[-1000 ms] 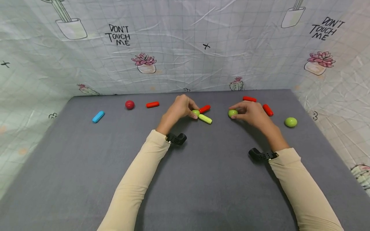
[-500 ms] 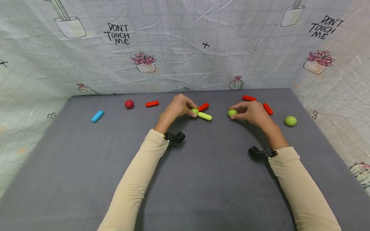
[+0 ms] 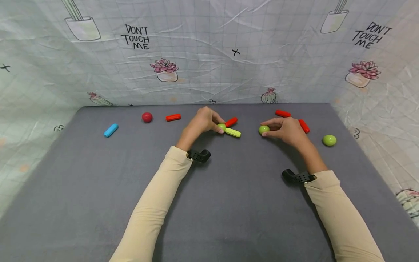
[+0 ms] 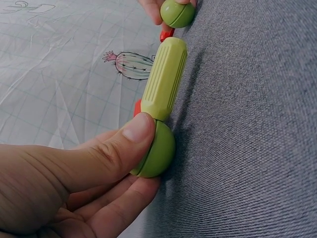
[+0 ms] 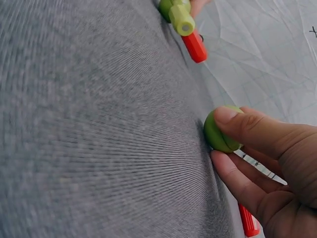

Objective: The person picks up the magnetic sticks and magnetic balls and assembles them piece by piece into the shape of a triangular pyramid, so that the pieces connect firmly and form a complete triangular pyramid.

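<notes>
Both sets of fingers pinch: your left hand (image 3: 203, 119) grips a green ball (image 4: 159, 151) touching the lime rod (image 4: 164, 79) and red rod (image 3: 231, 122), your right hand (image 3: 288, 130) a second green ball (image 3: 263, 129), apart. Twist carelessly, rods could slip.

Head view looks down; close wrist views share the yellow stick (image 4: 165, 79).

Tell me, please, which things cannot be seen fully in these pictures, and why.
Left wrist view: one red stick, mostly hidden behind the yellow-green stick and the left hand.
Left wrist view: the right hand, cut off by the top edge.
Right wrist view: another red stick, partly hidden behind the right hand.
</notes>
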`<state>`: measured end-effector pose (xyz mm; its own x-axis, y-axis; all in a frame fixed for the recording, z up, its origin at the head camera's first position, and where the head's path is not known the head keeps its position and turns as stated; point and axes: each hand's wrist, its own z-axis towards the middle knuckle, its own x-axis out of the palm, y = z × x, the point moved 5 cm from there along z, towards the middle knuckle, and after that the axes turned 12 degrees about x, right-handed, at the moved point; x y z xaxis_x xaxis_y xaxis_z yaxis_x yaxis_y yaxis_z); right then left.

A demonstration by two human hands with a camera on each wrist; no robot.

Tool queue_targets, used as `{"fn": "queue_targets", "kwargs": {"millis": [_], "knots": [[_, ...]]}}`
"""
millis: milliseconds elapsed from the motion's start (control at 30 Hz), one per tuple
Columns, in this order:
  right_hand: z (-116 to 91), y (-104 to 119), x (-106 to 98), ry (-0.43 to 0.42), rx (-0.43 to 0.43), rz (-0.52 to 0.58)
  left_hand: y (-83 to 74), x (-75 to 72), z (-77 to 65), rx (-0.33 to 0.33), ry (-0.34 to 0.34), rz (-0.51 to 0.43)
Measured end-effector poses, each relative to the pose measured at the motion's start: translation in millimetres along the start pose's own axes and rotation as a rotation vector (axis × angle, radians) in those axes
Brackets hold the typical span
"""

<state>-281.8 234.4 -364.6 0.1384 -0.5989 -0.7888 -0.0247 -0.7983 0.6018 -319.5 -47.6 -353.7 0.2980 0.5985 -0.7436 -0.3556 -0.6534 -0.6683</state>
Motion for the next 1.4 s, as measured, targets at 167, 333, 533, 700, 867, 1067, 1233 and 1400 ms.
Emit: {"fn": "queue_targets", "kwargs": {"millis": [167,333,533,700,867,1067,1233,1400], "knots": [[-3.8,1.2,1.4,0.007,-0.025,0.077,-1.2,-0.1,0.4,-0.012,0.004,0.02],[-7.9,10.9,2.3,-0.008,-0.038,0.08,-2.9,-0.4,1.6,-0.015,0.008,0.023],[-9.0,20.6,6.6,0.009,-0.035,0.084,-3.2,-0.8,0.8,-0.014,0.013,0.009],[-9.2,27.4,13.3,0.016,-0.07,0.064,-2.6,-1.4,0.4,-0.013,0.01,0.009],[-10.3,32.0,18.5,0.02,-0.084,0.041,-2.3,-0.6,1.3,-0.011,0.015,0.009],[-9.9,35.3,22.8,0.03,-0.114,0.028,-1.5,0.3,2.7,-0.022,0.018,0.004],[-8.8,40.4,24.9,0.036,-0.133,0.014,-1.7,-0.6,3.0,-0.034,0.018,0.007],[-7.5,45.3,31.0,0.06,-0.148,0.011,-2.4,-1.3,2.3,-0.021,0.021,0.005]]}}
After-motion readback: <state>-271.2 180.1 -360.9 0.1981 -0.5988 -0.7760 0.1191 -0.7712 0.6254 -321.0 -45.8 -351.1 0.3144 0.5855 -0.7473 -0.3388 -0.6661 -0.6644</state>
